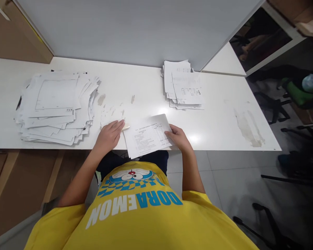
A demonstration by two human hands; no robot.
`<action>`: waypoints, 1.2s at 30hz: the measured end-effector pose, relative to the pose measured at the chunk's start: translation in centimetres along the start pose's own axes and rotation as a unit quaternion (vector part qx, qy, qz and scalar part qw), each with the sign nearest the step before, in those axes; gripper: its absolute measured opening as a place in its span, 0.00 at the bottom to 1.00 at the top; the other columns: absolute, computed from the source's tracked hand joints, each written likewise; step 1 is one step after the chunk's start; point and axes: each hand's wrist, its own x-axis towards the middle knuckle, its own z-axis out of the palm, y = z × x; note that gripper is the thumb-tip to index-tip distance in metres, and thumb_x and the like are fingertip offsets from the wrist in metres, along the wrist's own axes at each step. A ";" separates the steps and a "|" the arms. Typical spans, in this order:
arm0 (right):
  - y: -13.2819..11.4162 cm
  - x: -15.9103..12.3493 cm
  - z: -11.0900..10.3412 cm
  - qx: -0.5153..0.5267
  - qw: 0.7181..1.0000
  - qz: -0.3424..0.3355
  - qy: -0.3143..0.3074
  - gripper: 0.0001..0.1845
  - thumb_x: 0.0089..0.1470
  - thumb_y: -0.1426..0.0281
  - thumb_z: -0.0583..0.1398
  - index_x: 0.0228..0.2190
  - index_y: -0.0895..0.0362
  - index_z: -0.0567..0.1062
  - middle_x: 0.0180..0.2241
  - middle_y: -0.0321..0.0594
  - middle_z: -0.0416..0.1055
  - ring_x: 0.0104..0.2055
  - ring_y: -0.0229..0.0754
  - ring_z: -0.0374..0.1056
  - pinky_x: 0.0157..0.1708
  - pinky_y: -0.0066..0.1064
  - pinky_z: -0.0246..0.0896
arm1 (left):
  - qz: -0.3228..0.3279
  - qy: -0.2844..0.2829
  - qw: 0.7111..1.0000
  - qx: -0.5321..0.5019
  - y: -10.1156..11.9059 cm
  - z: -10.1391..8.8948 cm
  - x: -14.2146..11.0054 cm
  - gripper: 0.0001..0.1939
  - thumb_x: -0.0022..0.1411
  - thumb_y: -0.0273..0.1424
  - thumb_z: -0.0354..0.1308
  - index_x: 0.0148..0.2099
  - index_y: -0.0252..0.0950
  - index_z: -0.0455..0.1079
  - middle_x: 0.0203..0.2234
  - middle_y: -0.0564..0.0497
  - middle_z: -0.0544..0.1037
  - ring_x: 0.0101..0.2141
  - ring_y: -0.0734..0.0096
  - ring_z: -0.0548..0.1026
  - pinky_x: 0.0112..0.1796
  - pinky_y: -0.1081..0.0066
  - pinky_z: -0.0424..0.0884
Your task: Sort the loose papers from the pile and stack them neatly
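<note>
A printed white sheet [148, 136] lies at the near edge of the white table [219, 121], overhanging it a little. My right hand [179, 138] grips the sheet's right edge, thumb on top and fingers curled. My left hand [110, 134] lies flat on the table just left of the sheet, fingers stretched out, its fingertips over a small pale flat object [125, 128] that I cannot make out.
A big untidy pile of papers [56, 107] covers the table's left part. A smaller stack of printed sheets [182, 85] sits at the back right by the grey partition [135, 31]. Stains mark the tabletop. Chair legs and bags are on the floor at right.
</note>
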 end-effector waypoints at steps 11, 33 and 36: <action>-1.8 -0.3 -1.8 -0.034 0.997 -0.013 0.066 0.17 0.47 0.65 0.60 0.40 0.54 0.81 0.35 0.39 0.78 0.38 0.49 0.72 0.38 0.41 0.69 | 0.020 0.013 0.998 0.053 0.3 -0.2 -0.3 0.31 0.68 0.30 0.46 0.72 0.37 0.52 0.63 0.41 0.67 0.61 0.51 0.67 0.55 0.52 0.67; -1.6 19.2 -7.2 0.197 0.850 0.027 0.487 0.18 0.59 0.70 0.55 0.51 0.58 0.66 0.52 0.49 0.67 0.56 0.45 0.68 0.53 0.46 0.68 | 0.039 0.053 0.994 0.084 0.4 0.0 -0.1 0.30 0.69 0.29 0.47 0.71 0.35 0.52 0.60 0.39 0.71 0.57 0.53 0.71 0.53 0.56 0.69; -0.6 17.9 -7.6 0.061 0.830 0.036 0.553 0.29 0.61 0.65 0.53 0.62 0.55 0.54 0.66 0.56 0.47 0.71 0.50 0.48 0.64 0.54 0.53 | 0.052 0.071 0.992 0.085 0.6 0.1 -0.3 0.30 0.68 0.29 0.47 0.71 0.35 0.52 0.61 0.39 0.69 0.59 0.53 0.69 0.54 0.56 0.68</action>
